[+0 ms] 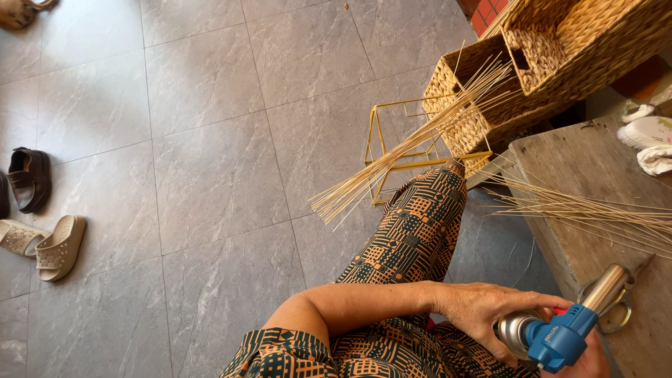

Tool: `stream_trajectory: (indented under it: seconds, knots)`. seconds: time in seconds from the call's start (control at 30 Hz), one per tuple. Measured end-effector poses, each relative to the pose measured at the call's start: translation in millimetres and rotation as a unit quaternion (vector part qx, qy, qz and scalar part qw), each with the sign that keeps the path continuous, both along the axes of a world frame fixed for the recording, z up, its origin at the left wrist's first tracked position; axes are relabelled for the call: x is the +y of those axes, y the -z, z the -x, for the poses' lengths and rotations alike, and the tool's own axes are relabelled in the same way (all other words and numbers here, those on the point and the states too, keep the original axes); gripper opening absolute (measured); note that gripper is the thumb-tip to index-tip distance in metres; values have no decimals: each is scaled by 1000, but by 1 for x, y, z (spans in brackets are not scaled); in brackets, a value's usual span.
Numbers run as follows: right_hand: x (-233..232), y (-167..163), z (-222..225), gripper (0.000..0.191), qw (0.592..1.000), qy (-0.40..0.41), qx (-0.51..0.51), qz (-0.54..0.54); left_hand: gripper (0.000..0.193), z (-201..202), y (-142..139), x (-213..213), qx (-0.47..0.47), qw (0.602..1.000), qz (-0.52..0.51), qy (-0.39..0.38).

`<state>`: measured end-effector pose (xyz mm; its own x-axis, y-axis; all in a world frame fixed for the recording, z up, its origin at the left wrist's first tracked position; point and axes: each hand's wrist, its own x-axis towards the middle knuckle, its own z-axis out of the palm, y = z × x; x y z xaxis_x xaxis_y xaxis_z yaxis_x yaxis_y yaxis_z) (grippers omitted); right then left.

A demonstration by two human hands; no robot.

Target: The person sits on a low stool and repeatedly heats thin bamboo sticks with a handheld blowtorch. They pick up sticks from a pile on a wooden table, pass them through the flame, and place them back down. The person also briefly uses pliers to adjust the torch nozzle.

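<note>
While the person sits with patterned trousers (409, 238) over a grey tiled floor (210, 175), a handheld gas torch (560, 329) is held low at the bottom right corner of the view, just off the near edge of a worn wooden bench (595, 168). The left hand (483, 311) is wrapped around the torch's silver canister, fingers curled closed upon it. The right hand (591, 360) is largely hidden beneath the blue torch head; whether its fingers are closed cannot be told.

The torch is judged rigid and moderately heavy, its smooth metal canister somewhat slippery; the canister body and the blue plastic head appear to be the sound places to take hold, the metal nozzle being best avoided.

A pair of scissors (619, 315) lies on the bench beside the nozzle. Thin, light, brittle-looking reed splints (602, 213) are spread along the bench's near edge, and a second bundle of splints (413, 143) leans across a yellow wire frame (378, 143).

Woven baskets (560, 56) are stacked at the top right; what they contain is not visible. Sandals (49, 245) lie at the floor's left edge.
</note>
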<state>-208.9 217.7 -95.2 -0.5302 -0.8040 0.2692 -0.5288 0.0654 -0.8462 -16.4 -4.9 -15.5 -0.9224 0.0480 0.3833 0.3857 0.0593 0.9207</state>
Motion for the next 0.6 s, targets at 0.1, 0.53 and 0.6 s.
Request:
stream_trajectory:
  seconds: [0.1, 0.53, 0.6]
  knots:
    - [11, 16, 4, 68, 992, 0, -129, 5, 124, -1, 0, -1, -1, 1000, -4, 6]
    - [-3, 3, 18, 48, 848, 135, -511, -18, 122, -8, 1, 0, -36, 999, 3, 24]
    - [-10, 1, 16, 46, 844, 103, -526, 24, 121, -11, 0, -1, -25, 999, 5, 25]
